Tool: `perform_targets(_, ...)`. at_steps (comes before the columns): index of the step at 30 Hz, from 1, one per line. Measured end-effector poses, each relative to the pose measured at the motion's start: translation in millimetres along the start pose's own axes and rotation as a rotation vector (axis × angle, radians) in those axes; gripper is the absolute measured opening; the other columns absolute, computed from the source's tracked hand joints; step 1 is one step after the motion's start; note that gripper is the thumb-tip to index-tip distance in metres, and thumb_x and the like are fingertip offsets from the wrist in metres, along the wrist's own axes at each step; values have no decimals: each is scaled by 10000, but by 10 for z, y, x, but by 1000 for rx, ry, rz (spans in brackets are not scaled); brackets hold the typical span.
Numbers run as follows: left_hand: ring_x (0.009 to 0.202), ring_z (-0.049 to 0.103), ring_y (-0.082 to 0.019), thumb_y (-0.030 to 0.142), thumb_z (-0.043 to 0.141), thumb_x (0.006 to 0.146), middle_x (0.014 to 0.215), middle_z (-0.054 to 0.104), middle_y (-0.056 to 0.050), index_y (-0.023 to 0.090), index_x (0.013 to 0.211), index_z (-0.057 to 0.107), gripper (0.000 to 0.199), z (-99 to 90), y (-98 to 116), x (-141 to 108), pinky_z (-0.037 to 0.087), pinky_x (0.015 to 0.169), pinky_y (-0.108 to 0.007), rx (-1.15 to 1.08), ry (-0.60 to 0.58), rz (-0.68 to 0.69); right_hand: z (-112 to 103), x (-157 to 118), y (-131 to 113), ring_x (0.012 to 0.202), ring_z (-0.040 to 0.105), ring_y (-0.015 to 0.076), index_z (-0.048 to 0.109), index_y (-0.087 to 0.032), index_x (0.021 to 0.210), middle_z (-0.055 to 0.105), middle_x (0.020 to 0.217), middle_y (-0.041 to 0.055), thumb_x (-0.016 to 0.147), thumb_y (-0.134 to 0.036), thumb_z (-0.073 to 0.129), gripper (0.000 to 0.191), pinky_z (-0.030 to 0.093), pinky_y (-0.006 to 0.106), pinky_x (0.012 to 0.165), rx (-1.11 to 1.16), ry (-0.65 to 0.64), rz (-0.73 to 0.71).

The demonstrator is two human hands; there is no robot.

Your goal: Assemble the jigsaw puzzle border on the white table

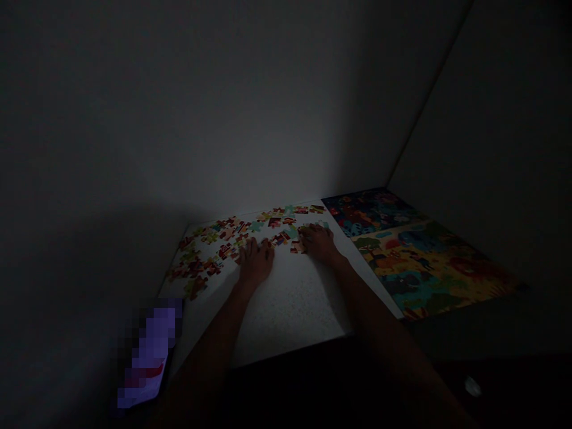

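Loose jigsaw puzzle pieces (pixel 227 250) lie scattered across the far and left parts of a white tabletop (pixel 290 304). My left hand (pixel 257 261) rests palm down near the middle, fingers spread, with its fingertips at the edge of the pieces. To its right, my right hand (pixel 318 243) also lies flat with fingers apart, its fingertips over several pieces. A reddish puzzle piece (pixel 295 246) shows beside its fingers. What lies under either hand is hidden, and the scene is very dark.
At the right lie two colourful animal pictures, a dark one (pixel 366 211) behind a yellow one (pixel 429 265). A lit, pixelated screen (pixel 154 351) stands at the lower left. A pale wall (pixel 250 119) rises directly behind the table.
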State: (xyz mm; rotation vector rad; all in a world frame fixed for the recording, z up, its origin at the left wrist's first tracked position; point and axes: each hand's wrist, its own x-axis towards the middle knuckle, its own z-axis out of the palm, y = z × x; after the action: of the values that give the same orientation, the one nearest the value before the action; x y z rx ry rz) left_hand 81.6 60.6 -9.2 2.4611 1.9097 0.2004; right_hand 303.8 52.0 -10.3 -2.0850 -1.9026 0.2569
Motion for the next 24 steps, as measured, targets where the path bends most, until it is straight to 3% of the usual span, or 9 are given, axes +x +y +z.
perform_targets(7, 1477, 238, -339, 384, 291, 992, 1577, 301, -205, 117, 1493, 383, 575, -5, 164, 210, 152, 1182, -581, 45, 5, -87, 10, -38, -55, 1444, 283, 300, 449, -280, 1431, 373, 1550, 120, 962, -559, 373, 550, 166, 535, 1160, -13, 2, 68)
perform_targets(10, 1459, 285, -337, 350, 303, 979, 1548, 356, -219, 84, 1467, 414, 567, 19, 218, 294, 176, 1179, -566, 67, 58, -107, -9, -69, -70, 1466, 231, 321, 397, -241, 1468, 319, 1574, 152, 908, -672, 403, 707, 133, 545, 1166, 3, -21, 55)
perform_targets(15, 1407, 376, -338, 326, 315, 963, 1489, 442, -231, 66, 1417, 476, 547, 67, 258, 389, 209, 1169, -547, 77, 178, -140, -36, -84, -24, 1505, 74, 361, 264, -222, 1542, 189, 1625, 162, 767, -829, 470, 1006, 35, 589, 1165, 44, -167, -1)
perform_targets(21, 1382, 404, -346, 333, 374, 947, 1471, 475, -204, 117, 1351, 553, 492, 52, 216, 478, 260, 1144, -549, 20, 205, -100, -82, -70, 8, 1466, 228, 338, 391, -267, 1479, 314, 1580, 143, 791, -780, 508, 866, 145, 547, 1153, 49, -78, 18)
perform_targets(24, 1362, 431, -325, 305, 353, 962, 1436, 520, -169, 163, 1293, 605, 440, 63, 176, 500, 273, 1146, -548, -65, 219, -3, -104, -58, 33, 1445, 274, 326, 416, -289, 1460, 362, 1553, 133, 812, -745, 524, 799, 184, 536, 1139, 29, -34, 88)
